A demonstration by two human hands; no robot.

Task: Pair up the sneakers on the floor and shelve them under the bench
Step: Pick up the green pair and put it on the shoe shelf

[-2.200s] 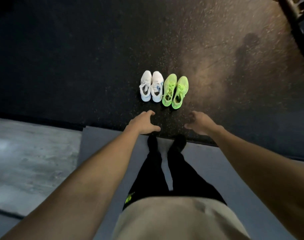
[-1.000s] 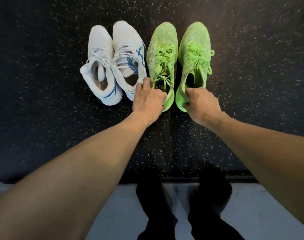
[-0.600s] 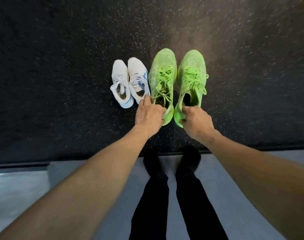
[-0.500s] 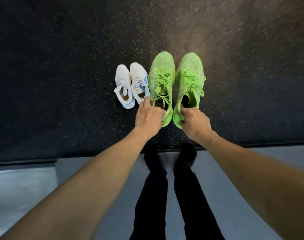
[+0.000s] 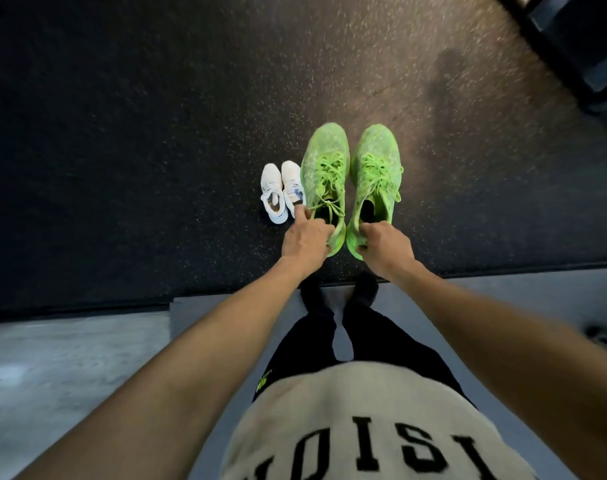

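I hold a pair of bright green sneakers in the air, toes pointing away from me. My left hand grips the heel of the left green sneaker, index finger stretched out. My right hand is closed on the heel of the right green sneaker. A pair of white sneakers with blue marks stands side by side on the dark speckled floor, far below and just left of the green ones. No bench shelf is clearly in view.
The dark speckled rubber floor fills the upper view. I stand on a grey mat at its edge, with pale concrete to the left. A dark piece of equipment crosses the top right corner.
Both hands closed on the green sneakers' heels and lifted them off the floor as I stood up. The white pair stayed in place and now looks small below.
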